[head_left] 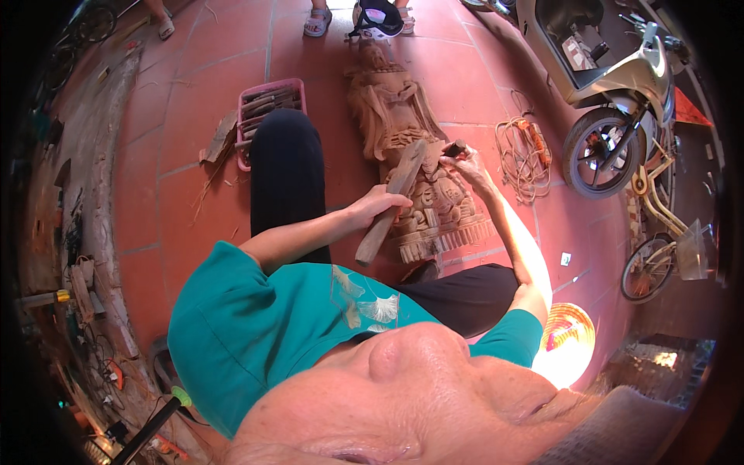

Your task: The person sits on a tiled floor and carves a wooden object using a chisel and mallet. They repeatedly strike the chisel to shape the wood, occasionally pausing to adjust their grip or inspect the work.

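Note:
A carved wooden statue (395, 112) of a robed figure lies on its back on the red tiles, its head away from me and its ornate base near my legs. My left hand (375, 208) is wrapped round a long wooden mallet (406, 169), held slantwise over the lower half of the carving. Closed fingers of my right hand (466, 164) grip a short dark-ended tool, likely a chisel (454, 148), at the statue's right side. Its blade is not visible, so I cannot tell whether it touches the wood.
A pink basket (242, 124) of hand tools stands beyond my left knee, with a wood scrap (220, 138) beside it. Right of the statue lies a coiled orange cord (515, 159). A motor scooter (612, 108) is parked farther right. Another person's sandalled foot (317, 23) is near the statue's head.

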### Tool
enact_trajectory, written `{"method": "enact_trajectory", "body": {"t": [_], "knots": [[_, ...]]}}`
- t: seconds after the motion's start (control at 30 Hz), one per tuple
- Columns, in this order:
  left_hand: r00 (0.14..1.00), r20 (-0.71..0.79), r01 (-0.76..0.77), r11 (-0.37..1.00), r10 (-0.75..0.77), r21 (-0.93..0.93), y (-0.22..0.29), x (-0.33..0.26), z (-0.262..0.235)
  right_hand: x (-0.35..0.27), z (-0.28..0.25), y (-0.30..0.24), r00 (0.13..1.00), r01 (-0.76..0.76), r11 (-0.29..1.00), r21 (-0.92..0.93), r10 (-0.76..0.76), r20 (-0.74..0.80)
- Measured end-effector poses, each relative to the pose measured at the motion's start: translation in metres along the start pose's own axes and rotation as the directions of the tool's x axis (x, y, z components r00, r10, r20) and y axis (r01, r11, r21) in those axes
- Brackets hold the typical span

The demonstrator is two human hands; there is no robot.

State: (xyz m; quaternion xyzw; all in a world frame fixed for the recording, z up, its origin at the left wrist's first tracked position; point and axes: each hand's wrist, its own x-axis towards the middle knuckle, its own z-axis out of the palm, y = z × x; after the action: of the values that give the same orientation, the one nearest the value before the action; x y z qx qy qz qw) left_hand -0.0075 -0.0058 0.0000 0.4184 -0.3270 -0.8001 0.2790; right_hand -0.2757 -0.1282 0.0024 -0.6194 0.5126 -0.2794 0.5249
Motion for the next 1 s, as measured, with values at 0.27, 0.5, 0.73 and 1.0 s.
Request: {"method": "enact_trajectory", "body": {"t": [0.27,0.5,0.73,1.0], "knots": [[0.999,-0.002,-0.035,0.999,0.035,0.003,0.008,-0.007,0.003,0.004,-0.002,-0.003,0.999,-0.048,0.999,-0.015,0.048,0.003],[1.0,0.01,-0.024,1.0,0.023,0.006,0.0,-0.001,-0.002,0.002,-0.001,-0.004,0.999,-0.03,0.999,-0.032,0.031,0.008],[1.0,-0.016,-0.014,1.0,0.015,0.023,-0.004,0.001,-0.003,0.0,0.003,-0.013,0.998,-0.069,0.997,-0.019,0.069,-0.011],[1.0,-0.008,-0.006,1.0,0.006,0.024,-0.014,0.008,-0.002,0.003,0.0,-0.01,0.998,-0.042,0.999,-0.027,0.041,-0.037]]}}
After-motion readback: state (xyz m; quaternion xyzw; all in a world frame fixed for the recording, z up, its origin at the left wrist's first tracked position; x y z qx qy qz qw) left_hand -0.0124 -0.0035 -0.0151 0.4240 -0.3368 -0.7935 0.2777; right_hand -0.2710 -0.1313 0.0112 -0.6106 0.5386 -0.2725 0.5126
